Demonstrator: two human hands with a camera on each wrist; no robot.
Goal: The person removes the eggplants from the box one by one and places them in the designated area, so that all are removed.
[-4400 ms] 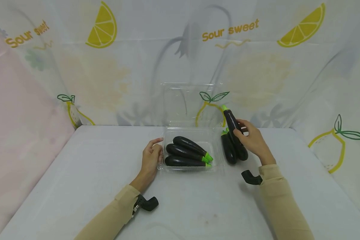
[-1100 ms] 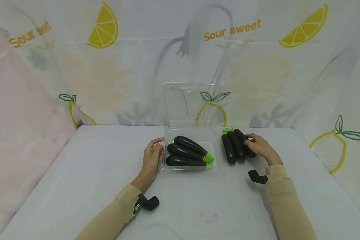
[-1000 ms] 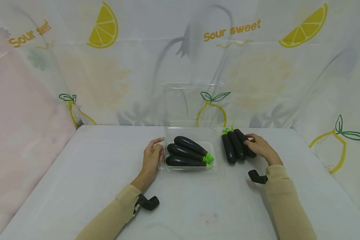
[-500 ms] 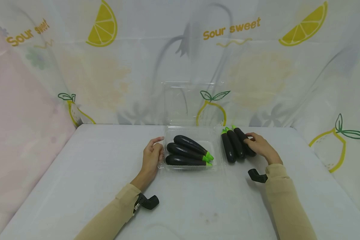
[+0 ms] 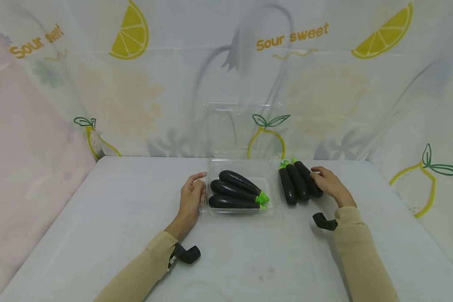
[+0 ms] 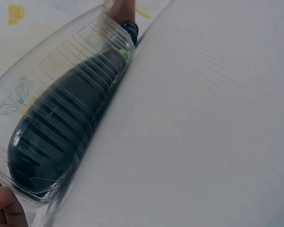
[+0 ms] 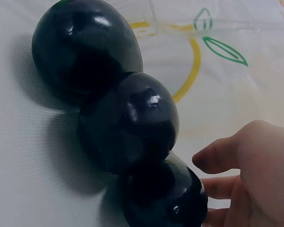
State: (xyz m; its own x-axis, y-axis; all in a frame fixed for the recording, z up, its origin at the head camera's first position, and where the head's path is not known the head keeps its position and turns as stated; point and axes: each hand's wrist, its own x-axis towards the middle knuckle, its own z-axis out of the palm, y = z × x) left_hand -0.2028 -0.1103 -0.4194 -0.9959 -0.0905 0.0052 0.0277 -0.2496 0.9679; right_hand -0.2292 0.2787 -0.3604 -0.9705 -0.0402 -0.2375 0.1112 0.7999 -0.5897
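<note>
Three dark eggplants with green stem ends, one of them the front eggplant (image 5: 234,202), lie side by side in a clear plastic clamshell container (image 5: 201,209). My left hand (image 5: 190,197) holds the container at its left edge; in the left wrist view its curled fingers (image 6: 7,205) show at the rim. Right of the container, three more eggplants lie in a row with stems pointing back. Beside the rightmost eggplant (image 5: 306,178) is my right hand (image 5: 329,184). In the right wrist view its thumb (image 7: 215,156) is apart from that eggplant, while the other fingers reach behind it.
The container's clear lid (image 5: 226,130) stands raised at the back, in front of the printed curtain (image 5: 166,84). A white cloth (image 5: 234,260) covers the table. Each wrist carries a black camera mount, such as the right mount (image 5: 324,222).
Over the last seconds the right hand set an eggplant down at the right of the row. Just now its fingers loosened and drew slightly right. The left hand kept its place.
</note>
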